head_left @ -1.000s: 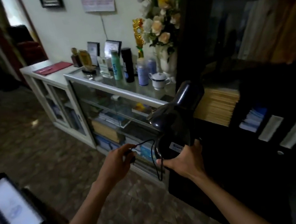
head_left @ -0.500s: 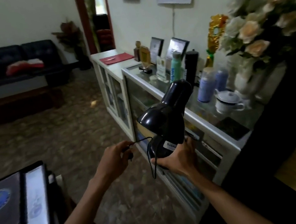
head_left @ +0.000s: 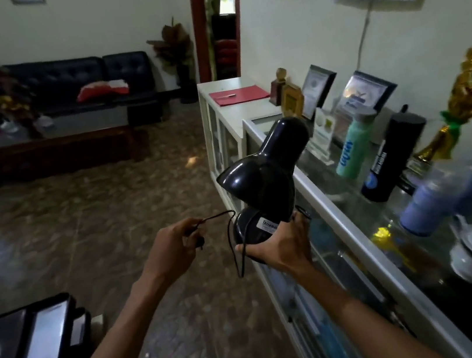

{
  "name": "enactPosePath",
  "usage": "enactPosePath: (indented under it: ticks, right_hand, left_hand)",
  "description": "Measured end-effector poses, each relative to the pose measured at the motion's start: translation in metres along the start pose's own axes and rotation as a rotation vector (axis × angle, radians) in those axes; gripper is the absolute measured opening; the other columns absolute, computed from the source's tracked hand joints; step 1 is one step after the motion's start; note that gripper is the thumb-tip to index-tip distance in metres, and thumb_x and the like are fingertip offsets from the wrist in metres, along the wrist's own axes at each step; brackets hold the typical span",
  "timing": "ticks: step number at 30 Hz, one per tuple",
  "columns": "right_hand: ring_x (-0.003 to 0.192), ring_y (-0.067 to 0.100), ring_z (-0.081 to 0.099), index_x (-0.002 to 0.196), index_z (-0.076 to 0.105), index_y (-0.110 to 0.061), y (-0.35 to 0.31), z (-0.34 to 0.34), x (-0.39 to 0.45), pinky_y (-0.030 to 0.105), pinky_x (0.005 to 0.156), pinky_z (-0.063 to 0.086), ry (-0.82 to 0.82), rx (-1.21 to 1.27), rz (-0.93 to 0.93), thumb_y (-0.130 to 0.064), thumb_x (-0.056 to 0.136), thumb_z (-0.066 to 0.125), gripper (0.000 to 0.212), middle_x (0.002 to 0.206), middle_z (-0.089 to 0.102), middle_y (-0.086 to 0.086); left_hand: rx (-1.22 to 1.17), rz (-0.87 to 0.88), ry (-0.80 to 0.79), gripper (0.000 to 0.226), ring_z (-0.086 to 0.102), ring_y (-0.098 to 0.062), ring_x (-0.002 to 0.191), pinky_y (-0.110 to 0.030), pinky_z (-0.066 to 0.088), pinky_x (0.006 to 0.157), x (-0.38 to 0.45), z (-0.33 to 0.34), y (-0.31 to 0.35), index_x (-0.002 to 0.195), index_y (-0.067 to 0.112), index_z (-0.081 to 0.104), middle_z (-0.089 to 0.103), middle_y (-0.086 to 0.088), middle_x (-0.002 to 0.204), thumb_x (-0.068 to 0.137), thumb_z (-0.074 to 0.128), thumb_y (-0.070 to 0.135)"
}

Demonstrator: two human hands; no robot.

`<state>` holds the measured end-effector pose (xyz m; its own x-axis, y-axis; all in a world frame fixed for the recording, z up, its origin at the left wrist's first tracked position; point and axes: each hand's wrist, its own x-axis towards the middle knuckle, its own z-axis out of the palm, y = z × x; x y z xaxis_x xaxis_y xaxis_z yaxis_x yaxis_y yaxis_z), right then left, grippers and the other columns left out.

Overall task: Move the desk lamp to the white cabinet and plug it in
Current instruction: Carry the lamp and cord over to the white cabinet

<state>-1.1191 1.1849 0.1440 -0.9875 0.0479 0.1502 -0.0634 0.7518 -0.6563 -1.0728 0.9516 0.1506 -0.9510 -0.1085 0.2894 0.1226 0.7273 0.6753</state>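
At frame centre, the right hand (head_left: 282, 248) cups the black desk lamp (head_left: 263, 184) by its base, while the left hand (head_left: 172, 251) just left pinches its cord (head_left: 231, 240); the white cabinet (head_left: 228, 112) stands beyond.

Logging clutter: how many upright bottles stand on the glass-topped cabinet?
3: a green bottle, a black bottle to its right, and a blurred blue bottle nearest. Others may be hidden.

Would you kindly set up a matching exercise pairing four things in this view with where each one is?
Things:
1. black metal desk lamp
2. thin black cord
3. flat red folder
4. tall teal bottle

Places:
A. on the far white cabinet
B. on the glass counter
C. held by the right hand
D. pinched in the left hand

Pairs: 1-C, 2-D, 3-A, 4-B
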Motion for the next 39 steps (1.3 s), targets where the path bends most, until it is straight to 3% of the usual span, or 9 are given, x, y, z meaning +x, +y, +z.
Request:
enactPosePath:
  ticks: [5, 9, 15, 22, 27, 32, 36, 39]
  right_hand:
    - [0.130, 0.028, 0.036, 0.135, 0.033, -0.022, -0.034, 0.052, 0.093, 0.041, 0.101, 0.042, 0.014, -0.003, -0.007, -0.086, 0.026, 0.071, 0.132, 0.136, 0.039, 0.006]
    - [0.131, 0.028, 0.038, 0.139, 0.038, -0.018, -0.075, 0.086, 0.171, 0.036, 0.101, 0.041, 0.053, -0.045, 0.015, -0.087, 0.026, 0.071, 0.136, 0.139, 0.040, 0.008]
    - [0.119, 0.028, 0.045, 0.134, 0.042, -0.016, -0.129, 0.124, 0.286, 0.030, 0.087, 0.036, 0.134, -0.050, 0.015, -0.093, 0.022, 0.064, 0.137, 0.128, 0.047, 0.010]
    - [0.122, 0.028, 0.041, 0.135, 0.038, -0.017, -0.157, 0.168, 0.420, 0.032, 0.088, 0.043, 0.165, -0.043, -0.016, -0.088, 0.026, 0.069, 0.134, 0.131, 0.045, 0.011]
    - [0.123, 0.028, 0.039, 0.137, 0.036, -0.017, -0.155, 0.205, 0.530, 0.035, 0.087, 0.043, 0.156, -0.037, 0.001, -0.083, 0.032, 0.074, 0.129, 0.134, 0.043, 0.010]
    - [0.126, 0.030, 0.036, 0.135, 0.032, -0.020, -0.137, 0.229, 0.640, 0.045, 0.095, 0.045, 0.187, -0.014, 0.131, -0.080, 0.032, 0.076, 0.127, 0.136, 0.037, 0.008]
    - [0.128, 0.029, 0.033, 0.136, 0.027, -0.021, -0.112, 0.240, 0.712, 0.044, 0.098, 0.045, 0.224, -0.034, 0.265, -0.083, 0.029, 0.071, 0.131, 0.137, 0.034, 0.007]
    - [0.126, 0.027, 0.034, 0.133, 0.030, -0.024, -0.086, 0.245, 0.749, 0.043, 0.097, 0.047, 0.312, -0.055, 0.350, -0.084, 0.026, 0.071, 0.129, 0.133, 0.038, 0.005]
  left_hand:
    - [-0.034, 0.032, 0.013, 0.023, 0.070, 0.008, 0.076, -0.014, 0.058, 0.067, 0.105, -0.006, -0.059, 0.118, 0.020, 0.068, 0.071, 0.009, 0.090, 0.096, 0.061, 0.017]
    - [-0.063, 0.085, 0.005, 0.020, 0.070, 0.009, 0.072, -0.009, 0.054, 0.062, 0.201, -0.026, -0.099, 0.114, 0.022, 0.069, 0.070, 0.017, 0.080, 0.096, 0.062, 0.018]
    - [-0.086, 0.096, 0.008, 0.022, 0.070, 0.008, 0.076, -0.019, 0.057, 0.067, 0.337, -0.062, -0.152, 0.116, 0.024, 0.067, 0.073, 0.009, 0.089, 0.095, 0.063, 0.020]
    - [-0.106, 0.113, 0.120, 0.019, 0.071, 0.004, 0.072, -0.024, 0.058, 0.062, 0.469, -0.076, -0.195, 0.110, 0.023, 0.070, 0.075, 0.008, 0.082, 0.093, 0.065, 0.015]
    - [-0.085, 0.135, 0.119, 0.019, 0.069, 0.005, 0.070, -0.008, 0.050, 0.057, 0.579, -0.057, -0.220, 0.111, 0.016, 0.070, 0.076, -0.001, 0.087, 0.092, 0.066, 0.014]
    - [-0.096, 0.162, 0.002, 0.022, 0.070, 0.001, 0.079, -0.012, 0.053, 0.064, 0.692, -0.032, -0.231, 0.113, 0.014, 0.068, 0.073, -0.002, 0.096, 0.091, 0.065, 0.012]
    - [-0.118, 0.230, -0.095, 0.024, 0.069, 0.007, 0.076, -0.008, 0.053, 0.064, 0.784, 0.000, -0.230, 0.115, 0.016, 0.067, 0.071, 0.005, 0.092, 0.092, 0.065, 0.011]
    - [-0.139, 0.285, -0.190, 0.026, 0.070, 0.004, 0.080, -0.013, 0.055, 0.071, 0.845, 0.035, -0.228, 0.118, 0.018, 0.065, 0.072, 0.004, 0.096, 0.093, 0.062, 0.015]
